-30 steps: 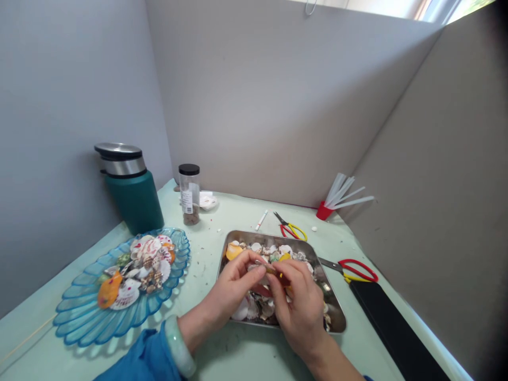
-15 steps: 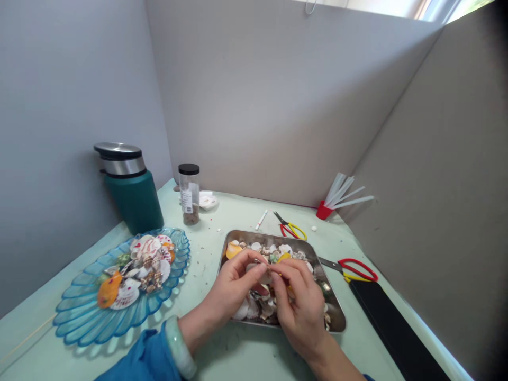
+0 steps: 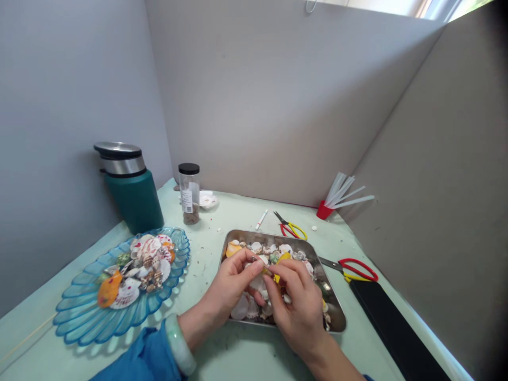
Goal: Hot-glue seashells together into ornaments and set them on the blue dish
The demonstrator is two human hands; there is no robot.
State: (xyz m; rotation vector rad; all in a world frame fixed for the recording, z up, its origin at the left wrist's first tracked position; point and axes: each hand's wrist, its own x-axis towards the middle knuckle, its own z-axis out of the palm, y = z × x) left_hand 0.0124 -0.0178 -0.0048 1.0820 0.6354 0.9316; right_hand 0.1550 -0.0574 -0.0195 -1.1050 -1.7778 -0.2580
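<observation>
Over a metal tray (image 3: pixel 336 313) full of mixed seashells (image 3: pixel 254 309), both hands meet fingertip to fingertip. My left hand (image 3: pixel 235 279) is closed in a pinch of thumb and index finger, with a jade-like bangle (image 3: pixel 180 346) on the wrist. My right hand (image 3: pixel 297 304) pinches close beside it, thumb against index finger. Something small and pale sits between the fingertips; its kind cannot be made out. Yellow and white shells show below and around the fingers.
On the left, a blue scalloped plate (image 3: pixel 81 323) bears shells beside a green bottle (image 3: pixel 137 198). Behind stand a black-lidded jar (image 3: pixel 189 196), a white marker (image 3: pixel 261 219) and pliers (image 3: pixel 291 228). Right: scissors (image 3: pixel 355 270), a black slab (image 3: pixel 391 323), a red cup (image 3: pixel 324 210) holding glue sticks.
My fingertips have shifted slightly at the same spot above the tray, and the two pinches are a little apart. More of the white and yellow shells shows between the hands.
</observation>
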